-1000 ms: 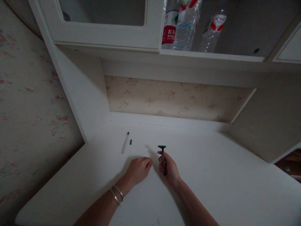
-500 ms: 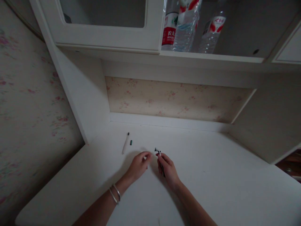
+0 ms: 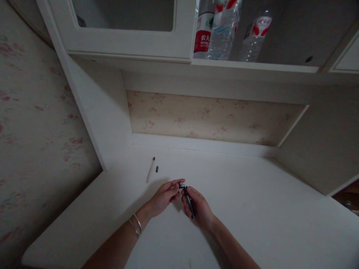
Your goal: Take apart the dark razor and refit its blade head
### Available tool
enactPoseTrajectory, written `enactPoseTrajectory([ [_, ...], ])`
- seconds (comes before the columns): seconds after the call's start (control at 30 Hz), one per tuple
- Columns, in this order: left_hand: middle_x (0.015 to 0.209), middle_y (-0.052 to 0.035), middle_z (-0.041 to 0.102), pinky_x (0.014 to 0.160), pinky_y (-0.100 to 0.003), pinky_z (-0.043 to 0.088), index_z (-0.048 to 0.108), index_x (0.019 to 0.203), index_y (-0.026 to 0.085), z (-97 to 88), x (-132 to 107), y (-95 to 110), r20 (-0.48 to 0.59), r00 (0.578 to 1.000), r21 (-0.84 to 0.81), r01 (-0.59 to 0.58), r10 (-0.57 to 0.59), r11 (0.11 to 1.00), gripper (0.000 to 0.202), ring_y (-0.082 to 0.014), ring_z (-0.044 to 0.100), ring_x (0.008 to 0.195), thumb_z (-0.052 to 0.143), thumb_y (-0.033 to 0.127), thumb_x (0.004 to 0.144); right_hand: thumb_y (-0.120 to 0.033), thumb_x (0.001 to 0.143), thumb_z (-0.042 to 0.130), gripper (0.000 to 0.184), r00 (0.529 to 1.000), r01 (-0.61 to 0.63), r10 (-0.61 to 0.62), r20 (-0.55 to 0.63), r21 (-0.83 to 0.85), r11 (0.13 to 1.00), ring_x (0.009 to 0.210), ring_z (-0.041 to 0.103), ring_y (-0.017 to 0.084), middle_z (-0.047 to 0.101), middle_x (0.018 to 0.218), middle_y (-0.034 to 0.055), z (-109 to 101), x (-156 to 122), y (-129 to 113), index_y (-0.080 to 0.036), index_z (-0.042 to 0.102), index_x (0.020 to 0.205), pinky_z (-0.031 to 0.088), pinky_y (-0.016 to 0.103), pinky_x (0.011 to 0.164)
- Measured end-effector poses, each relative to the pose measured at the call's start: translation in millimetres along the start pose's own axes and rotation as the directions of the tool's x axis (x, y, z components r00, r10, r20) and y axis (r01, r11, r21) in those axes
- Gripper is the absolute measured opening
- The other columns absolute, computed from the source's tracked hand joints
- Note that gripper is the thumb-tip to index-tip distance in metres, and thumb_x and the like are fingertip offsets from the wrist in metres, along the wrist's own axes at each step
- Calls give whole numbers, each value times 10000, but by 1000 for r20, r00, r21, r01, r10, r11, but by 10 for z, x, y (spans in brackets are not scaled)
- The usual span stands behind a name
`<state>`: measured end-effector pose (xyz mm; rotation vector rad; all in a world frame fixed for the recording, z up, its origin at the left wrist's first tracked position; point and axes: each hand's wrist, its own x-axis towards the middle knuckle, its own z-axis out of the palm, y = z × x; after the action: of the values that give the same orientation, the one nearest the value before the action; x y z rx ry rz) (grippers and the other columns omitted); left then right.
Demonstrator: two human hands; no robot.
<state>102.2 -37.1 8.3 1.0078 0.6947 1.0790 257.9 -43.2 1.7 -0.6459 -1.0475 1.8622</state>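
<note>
Low over the white desk [image 3: 252,209], my right hand [image 3: 198,206] is closed around the dark handle of a razor [image 3: 187,198], whose head tilts left. My left hand [image 3: 165,194], with two bangles on its wrist, has its fingertips pinched at the razor's head [image 3: 181,185]. The two hands meet there. What the left fingertips grip is too small to make out.
A white pen [image 3: 150,170] and a small dark cap [image 3: 157,169] lie on the desk behind my left hand. Cupboard side panels stand left and right. Several water bottles [image 3: 221,30] stand on the shelf above, beside a glass door [image 3: 123,22].
My right hand tipped the razor from upright toward the left and drew it nearer. My left hand rose from the desk and reached the razor's head.
</note>
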Motion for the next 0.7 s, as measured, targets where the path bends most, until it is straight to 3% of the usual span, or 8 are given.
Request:
enactPoseTrajectory([
  [0.13, 668, 22, 449, 530, -239, 221, 561, 1222, 128, -33, 0, -7, 42, 998, -27, -35, 36, 999, 503, -69, 334, 566, 630, 406, 809, -435, 889, 527, 293, 999, 41, -41, -22, -16, 999, 360, 376, 52, 504, 560, -34, 9, -7, 12, -147, 574, 871, 222, 191, 376],
  [0.3, 750, 3, 481, 511, -245, 173, 565, 1220, 139, -60, -10, -10, 83, 996, -36, -24, 27, 999, 508, -52, 280, 544, 656, 392, 789, -426, 891, 526, 310, 997, 73, -73, -7, -54, 996, 391, 425, 66, 528, 556, -16, 18, -25, -8, -124, 595, 883, 287, 194, 410],
  [0.5, 673, 41, 384, 506, -242, 167, 572, 1223, 159, -43, -24, 21, 44, 999, -12, -6, 7, 1000, 527, -55, 268, 538, 689, 380, 759, -485, 828, 595, 340, 996, 80, -81, -37, -9, 997, 398, 468, 72, 545, 610, -16, 71, -51, -34, -146, 585, 826, 315, 192, 399],
  [0.7, 757, 6, 442, 512, -228, 185, 572, 1218, 169, -35, -14, 5, 32, 999, -43, 18, -17, 999, 495, -54, 295, 564, 667, 382, 781, -463, 863, 551, 312, 998, 65, -65, 1, -10, 998, 333, 377, 45, 546, 613, -22, 86, -58, -37, -151, 568, 849, 224, 196, 356],
])
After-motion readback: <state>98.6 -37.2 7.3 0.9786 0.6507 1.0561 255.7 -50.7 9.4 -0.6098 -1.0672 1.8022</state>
